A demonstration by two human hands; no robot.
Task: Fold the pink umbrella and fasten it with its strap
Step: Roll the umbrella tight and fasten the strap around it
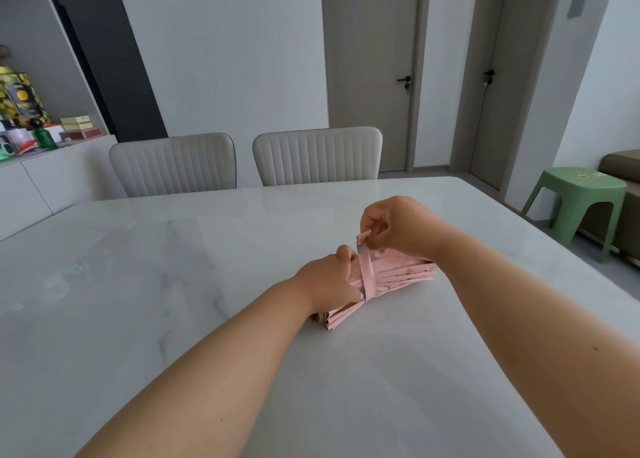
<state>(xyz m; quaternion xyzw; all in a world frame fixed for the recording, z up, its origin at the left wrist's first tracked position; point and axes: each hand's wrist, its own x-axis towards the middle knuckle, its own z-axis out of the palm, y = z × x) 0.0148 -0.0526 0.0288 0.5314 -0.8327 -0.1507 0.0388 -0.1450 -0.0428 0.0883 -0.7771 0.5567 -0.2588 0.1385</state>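
- The folded pink fabric umbrella (391,277) lies on the white marble-patterned desk (173,284), a little right of the middle, slanting from near-left to far-right, its pleats gathered into a flat bundle.
- The left hand (329,279) comes in from the lower left with the forearm stretched over the desk; its fingers curl around the near-left part of the umbrella and clamp it down, thumb on top beside the band.
- The narrow pink fabric strap (366,274) runs across the bundle just right of the left hand and rises off its far side.
- The right hand (398,227) hovers above the far side of the umbrella, wrist bent downward, thumb and fingers pinching the free end of the strap and holding it up.
- The 2 hands sit close together, not touching.
- 2 pale grey ribbed chairs (173,163) stand at the desk's far edge; a green plastic stool (578,198) stands to the right.
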